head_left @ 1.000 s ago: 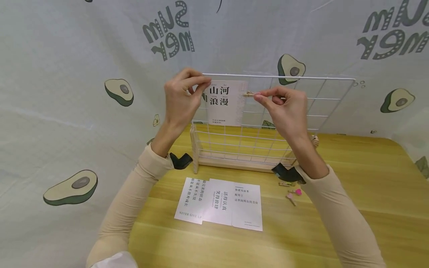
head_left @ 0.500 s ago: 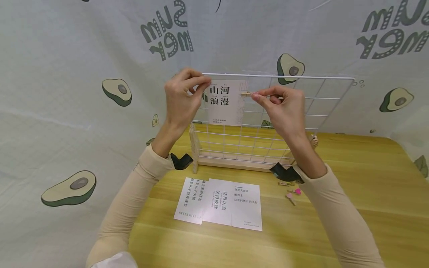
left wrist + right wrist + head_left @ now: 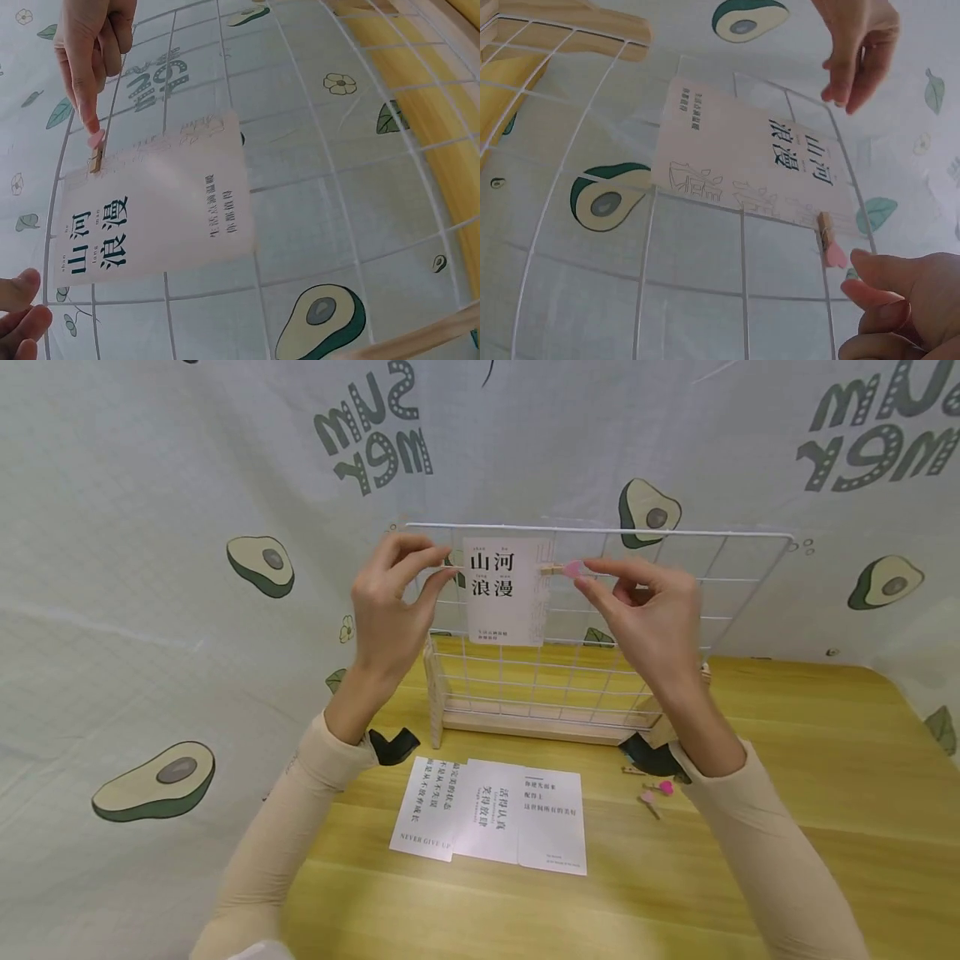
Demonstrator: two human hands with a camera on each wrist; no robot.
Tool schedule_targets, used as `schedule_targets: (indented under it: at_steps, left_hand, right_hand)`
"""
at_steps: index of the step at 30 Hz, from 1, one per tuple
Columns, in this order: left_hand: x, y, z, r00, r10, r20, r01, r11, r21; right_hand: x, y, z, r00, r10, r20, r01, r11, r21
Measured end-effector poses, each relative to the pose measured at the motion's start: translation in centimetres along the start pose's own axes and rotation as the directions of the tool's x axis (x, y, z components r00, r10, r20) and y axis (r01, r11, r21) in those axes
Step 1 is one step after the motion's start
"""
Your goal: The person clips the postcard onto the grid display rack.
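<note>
A white card (image 3: pixel 504 593) with dark Chinese characters hangs upright on a white wire grid (image 3: pixel 592 610). A small wooden clothespin (image 3: pixel 552 569) with a pink heart (image 3: pixel 836 256) grips the card's right edge. My right hand (image 3: pixel 652 618) is beside the heart; thumb and forefinger are spread, and a small gap shows in the right wrist view. My left hand (image 3: pixel 393 610) hovers at the card's left edge, its thumb and fingers apart. In the left wrist view the left fingertips (image 3: pixel 30 281) stand clear of the card.
Three more printed cards (image 3: pixel 487 814) lie in a row on the wooden table (image 3: pixel 420 910). Several heart clothespins (image 3: pixel 649 802) lie near the right sleeve. The grid stands on a wooden base (image 3: pixel 525 725) before a patterned cloth (image 3: pixel 187 643).
My left hand has let go of the card's upper left corner and moved slightly left and down. My right fingers have parted from the clothespin, exposing its pink heart. The card stays up.
</note>
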State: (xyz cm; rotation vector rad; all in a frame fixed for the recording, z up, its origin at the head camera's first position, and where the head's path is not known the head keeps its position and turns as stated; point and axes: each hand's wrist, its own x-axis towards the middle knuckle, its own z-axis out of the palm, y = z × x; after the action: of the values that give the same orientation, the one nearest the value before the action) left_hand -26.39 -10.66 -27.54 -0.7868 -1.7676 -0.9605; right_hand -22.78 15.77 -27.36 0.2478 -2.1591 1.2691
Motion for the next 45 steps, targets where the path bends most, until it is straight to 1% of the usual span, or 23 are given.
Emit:
schedule_targets:
  at_steps: [3,5,7,9,12,14,16,18,20,21,22,24,27,29,33,34,36,38,39,40,42,43,45]
  left_hand:
    - [-2.0,0.5,-0.4,0.999,-0.027,0.038,0.027,0.999,-0.018]
    - [-3.6,0.8,-0.3,0.994,-0.056,0.095,0.060,0.997,-0.045]
    - [-5.2,1.2,-0.1,0.982,-0.095,0.166,0.106,0.992,-0.062]
    - [-6.7,1.5,0.3,0.962,-0.140,0.233,0.162,0.984,-0.078]
    - [-8.7,1.9,1.1,0.928,-0.206,0.311,0.242,0.967,-0.081]
    - [-9.9,2.1,1.6,0.901,-0.251,0.353,0.297,0.952,-0.081]
    - [-10.9,2.3,2.2,0.871,-0.291,0.395,0.348,0.934,-0.080]
    - [-12.0,2.6,2.9,0.832,-0.326,0.450,0.398,0.915,-0.073]
    - [-13.1,2.9,3.5,0.783,-0.348,0.516,0.438,0.897,-0.060]
    - [-13.6,3.1,3.9,0.754,-0.355,0.553,0.458,0.888,-0.053]
    - [-14.1,3.2,4.2,0.721,-0.366,0.589,0.480,0.876,-0.043]
    - [-15.2,3.5,4.8,0.652,-0.387,0.652,0.519,0.855,-0.011]
    - [-16.6,3.7,5.6,0.556,-0.419,0.717,0.569,0.822,0.040]
    - [-17.5,3.8,6.1,0.509,-0.431,0.745,0.576,0.814,0.077]
    - [-18.7,3.8,7.1,0.439,-0.445,0.780,0.566,0.812,0.145]
    - [-18.9,3.8,7.3,0.418,-0.451,0.789,0.563,0.810,0.164]
    - [-19.3,3.7,7.7,0.369,-0.468,0.803,0.564,0.800,0.207]
    - [-19.5,3.7,8.1,0.313,-0.484,0.817,0.562,0.788,0.252]
    - [-19.6,3.6,8.2,0.289,-0.489,0.823,0.558,0.785,0.270]
    - [-19.8,3.6,8.3,0.269,-0.491,0.829,0.555,0.782,0.283]
    - [-20.0,3.6,8.6,0.245,-0.487,0.838,0.541,0.786,0.298]
    - [-20.1,3.7,8.7,0.238,-0.484,0.842,0.535,0.789,0.302]
    - [-20.4,3.8,8.9,0.233,-0.479,0.846,0.523,0.796,0.306]
  right_hand:
    - [-1.1,0.6,-1.1,1.000,-0.003,-0.030,0.003,1.000,0.005]
    - [-1.9,1.3,-1.9,0.999,0.015,-0.042,-0.015,1.000,0.001]
    - [-2.6,2.1,-2.7,0.998,0.047,-0.048,-0.047,0.999,-0.007]
    - [-3.5,3.1,-3.3,0.995,0.092,-0.043,-0.093,0.996,-0.011]
    - [-5.0,4.8,-3.9,0.988,0.156,-0.020,-0.156,0.987,-0.025]
    - [-6.2,6.0,-4.1,0.981,0.193,0.010,-0.192,0.981,-0.036]
    - [-7.6,7.2,-4.2,0.974,0.223,0.043,-0.220,0.974,-0.061]
    - [-9.0,8.3,-4.3,0.965,0.249,0.078,-0.242,0.966,-0.090]
    - [-10.5,9.5,-4.4,0.955,0.273,0.113,-0.259,0.958,-0.122]
    - [-11.2,10.0,-4.6,0.949,0.286,0.129,-0.269,0.953,-0.139]
    - [-11.9,10.6,-4.7,0.944,0.295,0.147,-0.272,0.950,-0.154]
    - [-13.3,11.6,-5.1,0.931,0.317,0.181,-0.285,0.941,-0.181]
    - [-15.1,13.0,-5.8,0.904,0.361,0.229,-0.311,0.923,-0.227]
    - [-16.0,13.7,-6.3,0.884,0.395,0.249,-0.330,0.906,-0.265]
    - [-17.3,14.8,-7.3,0.847,0.451,0.283,-0.350,0.872,-0.343]
    - [-17.5,15.0,-7.5,0.835,0.466,0.293,-0.355,0.863,-0.360]
    - [-17.8,15.4,-7.8,0.811,0.487,0.323,-0.361,0.852,-0.379]
    - [-18.1,15.6,-8.0,0.786,0.501,0.362,-0.365,0.849,-0.383]
    - [-18.3,15.7,-8.1,0.773,0.507,0.382,-0.366,0.848,-0.384]
    - [-18.4,15.8,-8.1,0.760,0.512,0.399,-0.368,0.847,-0.385]
    - [-18.6,16.0,-8.2,0.743,0.517,0.424,-0.368,0.846,-0.387]
    - [-18.8,16.1,-8.3,0.738,0.519,0.431,-0.365,0.845,-0.392]
    - [-19.1,16.3,-8.3,0.736,0.520,0.434,-0.361,0.843,-0.399]
